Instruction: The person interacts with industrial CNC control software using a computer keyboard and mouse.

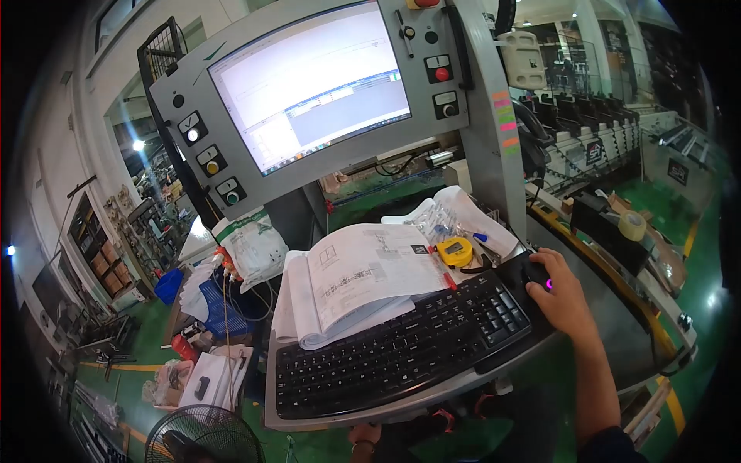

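My right hand (pixel 562 292) rests over a black computer mouse (pixel 532 270) with a pink light, at the right end of the tray. My left hand (pixel 365 434) hangs below the tray's front edge, a band at its wrist; its fingers are mostly hidden. A black keyboard (pixel 401 347) fills the front of the tray. Behind it an open stack of printed drawings (pixel 370 266) lies with its pages curled. A yellow tape measure (pixel 455 251) and a red pen (pixel 444 268) lie between the drawings and the mouse.
A control panel with a lit screen (pixel 316 85) and push buttons (pixel 210 160) stands above the tray. A white plastic bag (pixel 255 247) hangs at its left. A fan (pixel 204 436) and a blue basket (pixel 224 309) are at lower left. Machinery (pixel 587 147) stands at right.
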A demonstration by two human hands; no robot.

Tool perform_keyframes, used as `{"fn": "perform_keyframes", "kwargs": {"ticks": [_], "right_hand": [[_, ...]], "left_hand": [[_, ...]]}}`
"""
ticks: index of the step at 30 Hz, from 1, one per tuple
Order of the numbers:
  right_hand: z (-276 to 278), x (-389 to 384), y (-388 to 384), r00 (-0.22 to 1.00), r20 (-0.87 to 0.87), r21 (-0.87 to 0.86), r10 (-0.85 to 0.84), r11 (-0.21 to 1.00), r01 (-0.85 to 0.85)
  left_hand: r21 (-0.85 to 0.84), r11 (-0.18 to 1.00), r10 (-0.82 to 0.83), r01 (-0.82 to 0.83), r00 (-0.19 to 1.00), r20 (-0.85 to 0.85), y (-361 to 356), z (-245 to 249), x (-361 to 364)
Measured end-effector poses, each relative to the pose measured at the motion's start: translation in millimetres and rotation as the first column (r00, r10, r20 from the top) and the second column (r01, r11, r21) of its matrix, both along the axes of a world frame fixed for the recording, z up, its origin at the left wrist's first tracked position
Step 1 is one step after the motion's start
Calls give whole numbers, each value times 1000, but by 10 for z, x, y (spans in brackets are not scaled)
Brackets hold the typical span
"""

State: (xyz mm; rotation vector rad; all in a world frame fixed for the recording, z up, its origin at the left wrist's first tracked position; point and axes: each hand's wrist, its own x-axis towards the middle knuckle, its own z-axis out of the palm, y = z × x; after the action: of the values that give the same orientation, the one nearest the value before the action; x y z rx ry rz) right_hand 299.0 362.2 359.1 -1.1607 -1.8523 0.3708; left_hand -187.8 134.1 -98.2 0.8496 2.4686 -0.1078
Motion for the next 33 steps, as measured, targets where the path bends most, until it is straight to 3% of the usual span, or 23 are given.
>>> {"fn": "perform_keyframes", "kwargs": {"ticks": [2,14,17,20,23,29,33], "right_hand": [[35,-4,-26,1000,-24,-23,10,1000,-11],[1,4,-13,1000,-4,8,7,1000,-7],[21,6,-43,999,-30,55,30,998,-28],[-37,33,2,996,-81,76,34,997,-27],[8,25,-32,998,-67,11,8,1000,-7],[25,14,-32,999,-53,3,11,1000,-10],[-25,20,-3,999,-54,28,-2,1000,3]], "left_hand": [[81,997,0,4,999,-52,-33,-76,12],[198,980,-2,32,989,-149,-69,-190,39],[193,979,-29,63,985,-173,-57,-219,24],[114,993,30,-20,996,-87,-42,-117,43],[164,986,-7,32,988,-152,-55,-146,43],[59,998,5,-5,1000,-7,-7,-116,-29],[93,996,-3,9,998,-64,-27,-131,-1]]}}
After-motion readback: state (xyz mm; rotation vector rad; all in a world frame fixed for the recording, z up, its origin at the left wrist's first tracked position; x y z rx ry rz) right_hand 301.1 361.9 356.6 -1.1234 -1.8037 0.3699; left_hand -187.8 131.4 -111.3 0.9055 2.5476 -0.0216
